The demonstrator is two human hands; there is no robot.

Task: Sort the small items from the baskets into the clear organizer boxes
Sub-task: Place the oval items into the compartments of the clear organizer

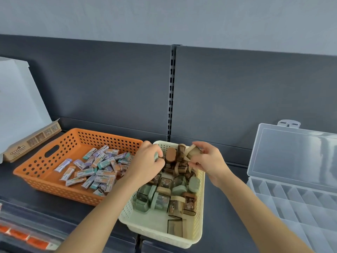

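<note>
In the head view both hands are over the far end of the cream basket (156, 230), which holds small lidded containers (179, 187) in green, brown and beige. The left hand (145, 161) curls its fingers round a small green piece (156, 156); the right hand (207, 160) pinches a beige-lidded container (194, 151). The orange basket (36, 177) with small flat packs (94, 172) stands just left of it, and the clear organizer box (291, 201) lies open on the right, apart from both baskets
</note>
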